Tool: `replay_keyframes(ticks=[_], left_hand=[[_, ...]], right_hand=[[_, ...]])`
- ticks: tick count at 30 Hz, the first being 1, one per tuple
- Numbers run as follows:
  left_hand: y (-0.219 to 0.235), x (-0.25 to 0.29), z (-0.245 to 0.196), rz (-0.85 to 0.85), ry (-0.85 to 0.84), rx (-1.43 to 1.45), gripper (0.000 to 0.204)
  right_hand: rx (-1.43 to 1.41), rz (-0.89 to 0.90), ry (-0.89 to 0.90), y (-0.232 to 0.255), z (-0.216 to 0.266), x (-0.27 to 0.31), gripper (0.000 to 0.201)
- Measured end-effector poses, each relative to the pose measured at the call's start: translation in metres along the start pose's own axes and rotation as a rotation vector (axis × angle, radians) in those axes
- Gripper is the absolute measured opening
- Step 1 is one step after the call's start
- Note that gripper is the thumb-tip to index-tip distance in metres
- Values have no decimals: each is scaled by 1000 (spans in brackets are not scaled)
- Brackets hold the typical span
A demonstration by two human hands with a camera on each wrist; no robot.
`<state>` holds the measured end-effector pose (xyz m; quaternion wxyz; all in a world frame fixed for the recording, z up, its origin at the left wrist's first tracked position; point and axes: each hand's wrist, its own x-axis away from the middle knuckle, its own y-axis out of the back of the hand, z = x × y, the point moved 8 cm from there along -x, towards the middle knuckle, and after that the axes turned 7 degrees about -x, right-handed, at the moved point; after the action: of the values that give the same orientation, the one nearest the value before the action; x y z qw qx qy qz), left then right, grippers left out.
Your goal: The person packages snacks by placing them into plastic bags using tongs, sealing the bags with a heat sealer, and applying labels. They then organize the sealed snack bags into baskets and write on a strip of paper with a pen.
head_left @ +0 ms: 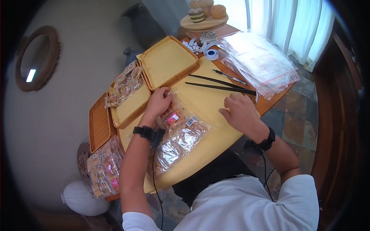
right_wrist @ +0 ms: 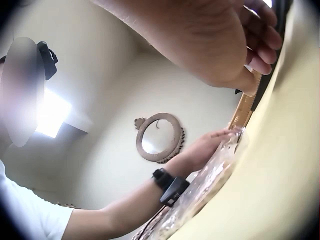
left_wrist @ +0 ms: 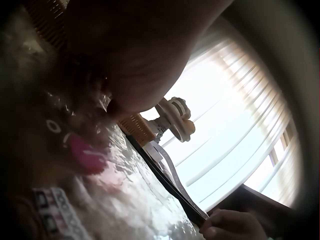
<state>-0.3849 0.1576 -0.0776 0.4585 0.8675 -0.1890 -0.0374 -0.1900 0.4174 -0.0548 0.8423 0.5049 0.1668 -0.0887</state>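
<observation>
A large clear plastic bag (head_left: 181,133) of small snack packs, with a pink label and a barcode sticker, lies on the yellow cloth (head_left: 212,127). My left hand (head_left: 161,101) pinches its far end; in the right wrist view the fingertips meet the clear film (right_wrist: 239,136). Above the cloth at the right is my right hand (head_left: 243,111), its fingers loosely bent and holding nothing. Just beyond it are two long thin black strips (head_left: 216,87), their near ends close to its fingers. In the left wrist view, the right hand (left_wrist: 232,224) appears beside the strip ends.
Wicker trays (head_left: 169,65) line the left side, one with snack packs (head_left: 125,82). Another filled bag (head_left: 105,169) lies nearer me. Behind the strips are a pen (head_left: 229,77), a tape roll (head_left: 211,54) and a stack of clear bags (head_left: 258,61). Bread tops a wooden stand (head_left: 204,24).
</observation>
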Motion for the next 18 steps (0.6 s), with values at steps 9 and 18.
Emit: replay_keyframes(ticks=[9,18], left_hand=[[-4,0,-5,-28,30,81,19],[-5,-14,17,-127,-109,298,16]], right_hand=[[-2,182,-71,-31,39,26,34],[-160,131,-48,-43,36,29,22]])
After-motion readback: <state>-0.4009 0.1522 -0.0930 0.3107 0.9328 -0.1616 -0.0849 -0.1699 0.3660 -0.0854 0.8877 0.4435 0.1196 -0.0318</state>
